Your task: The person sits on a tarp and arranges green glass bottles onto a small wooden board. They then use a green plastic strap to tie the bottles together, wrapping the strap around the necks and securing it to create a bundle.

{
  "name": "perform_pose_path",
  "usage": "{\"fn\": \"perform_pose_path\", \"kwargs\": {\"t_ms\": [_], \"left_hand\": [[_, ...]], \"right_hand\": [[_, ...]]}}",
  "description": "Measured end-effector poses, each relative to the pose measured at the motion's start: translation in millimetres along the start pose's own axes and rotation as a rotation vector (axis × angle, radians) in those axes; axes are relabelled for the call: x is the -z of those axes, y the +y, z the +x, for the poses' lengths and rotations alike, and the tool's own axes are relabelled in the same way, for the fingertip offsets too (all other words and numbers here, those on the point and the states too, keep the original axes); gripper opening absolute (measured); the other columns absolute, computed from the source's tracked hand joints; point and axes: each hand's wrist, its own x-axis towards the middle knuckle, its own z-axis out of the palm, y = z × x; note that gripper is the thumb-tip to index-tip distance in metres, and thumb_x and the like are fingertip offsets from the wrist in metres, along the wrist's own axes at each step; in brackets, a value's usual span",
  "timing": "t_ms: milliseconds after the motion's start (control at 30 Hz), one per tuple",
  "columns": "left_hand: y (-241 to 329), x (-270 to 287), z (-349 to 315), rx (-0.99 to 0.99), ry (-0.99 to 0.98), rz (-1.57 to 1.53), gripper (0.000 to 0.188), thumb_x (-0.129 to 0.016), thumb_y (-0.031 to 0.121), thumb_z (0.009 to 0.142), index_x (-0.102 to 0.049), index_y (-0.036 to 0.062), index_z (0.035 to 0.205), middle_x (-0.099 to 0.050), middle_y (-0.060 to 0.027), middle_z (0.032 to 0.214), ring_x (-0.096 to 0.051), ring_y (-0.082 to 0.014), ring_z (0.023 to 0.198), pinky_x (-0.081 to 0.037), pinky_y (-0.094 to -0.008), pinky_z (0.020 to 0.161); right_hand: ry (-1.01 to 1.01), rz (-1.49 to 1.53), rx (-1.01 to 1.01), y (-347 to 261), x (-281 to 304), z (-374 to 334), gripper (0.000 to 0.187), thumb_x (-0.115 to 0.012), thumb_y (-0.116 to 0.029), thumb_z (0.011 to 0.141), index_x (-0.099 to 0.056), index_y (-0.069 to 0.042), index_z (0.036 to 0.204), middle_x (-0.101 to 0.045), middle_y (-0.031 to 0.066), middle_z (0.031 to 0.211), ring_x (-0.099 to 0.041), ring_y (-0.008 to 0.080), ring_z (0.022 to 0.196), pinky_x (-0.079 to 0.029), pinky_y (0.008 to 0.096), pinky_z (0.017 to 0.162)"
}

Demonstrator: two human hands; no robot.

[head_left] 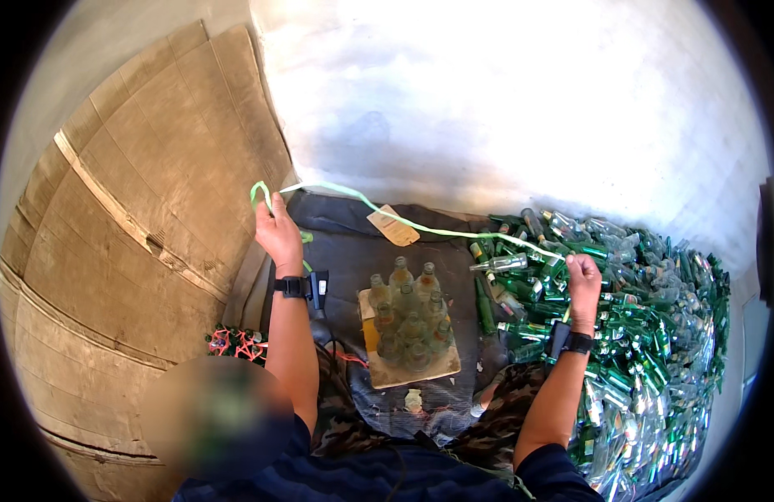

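Note:
A pale green plastic string (420, 226) stretches in a slack line between my two raised hands, above the dark mat. My left hand (278, 236) is closed on one end, where a short loop of the string sticks up past the fingers. At the right, my right hand (583, 280) pinches the other end in front of the bottle pile. Below the string, between my knees, a tight group of clear glass bottles (412, 314) stands upright on a board (441, 368). Neither hand touches these bottles.
A large heap of green and clear bottles (638, 335) fills the right side. Cardboard sheets (153, 167) lean at the left. Bottles tied with red string (236, 343) sit by my left arm. A cardboard piece (393, 226) lies on the dark mat (328, 243) near the white wall (504, 100).

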Motion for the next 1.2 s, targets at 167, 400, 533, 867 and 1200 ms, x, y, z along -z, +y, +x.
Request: {"fn": "perform_pose_path", "kwargs": {"t_ms": [167,400,533,867,1200], "left_hand": [[21.6,-9.6,-25.6,0.140,-0.313,-0.410,0.034,-0.060,0.025,0.108,-0.053,0.0076,0.079,-0.039,0.0064,0.068,-0.035,-0.0039,0.065,-0.031,-0.0256,0.057],[106.6,-7.9,-87.2,0.223,-0.703,-0.565,0.025,-0.062,0.026,0.108,-0.061,0.0087,0.090,-0.045,0.0084,0.064,-0.041,-0.0012,0.054,-0.033,-0.0225,0.047],[152.0,0.9,-120.6,-0.054,-0.885,-0.422,0.023,-0.060,0.023,0.108,-0.065,0.0018,0.101,-0.063,-0.0004,0.071,-0.058,-0.0068,0.065,-0.046,-0.0256,0.059],[183.6,18.6,-148.8,-0.011,-1.190,-0.382,0.020,-0.060,0.021,0.106,-0.062,0.0016,0.101,-0.060,-0.0100,0.070,-0.060,-0.0183,0.064,-0.047,-0.0341,0.060],[159.8,20.0,-103.0,-0.204,-0.988,-0.267,0.013,-0.075,0.014,0.094,-0.074,0.0026,0.101,-0.066,-0.0067,0.074,-0.057,-0.0110,0.065,-0.046,-0.0287,0.060]], "right_hand": [[-0.005,0.065,0.157,-41.3,-72.6,-26.5,0.012,-0.072,-0.010,0.098,-0.067,-0.005,0.088,-0.058,-0.0069,0.080,-0.048,0.0037,0.076,-0.042,0.0217,0.069],[-0.212,0.111,0.232,-89.8,-137.6,-66.0,0.010,-0.074,-0.009,0.096,-0.068,-0.002,0.092,-0.065,-0.0016,0.080,-0.053,0.0054,0.072,-0.045,0.0242,0.064],[-0.319,0.124,0.325,-120.8,-149.8,-84.2,0.009,-0.074,-0.007,0.094,-0.068,0.000,0.092,-0.066,0.0026,0.079,-0.057,0.0083,0.070,-0.046,0.0257,0.063],[-0.357,-0.048,0.461,-160.2,-130.4,-95.9,0.011,-0.079,-0.004,0.087,-0.072,-0.002,0.095,-0.070,0.0105,0.083,-0.065,0.0206,0.067,-0.049,0.0308,0.059],[-0.153,-0.092,0.361,-112.7,-84.1,-48.6,0.010,-0.075,-0.008,0.093,-0.071,0.001,0.093,-0.070,0.0090,0.084,-0.064,0.0185,0.076,-0.052,0.0310,0.072]]}}
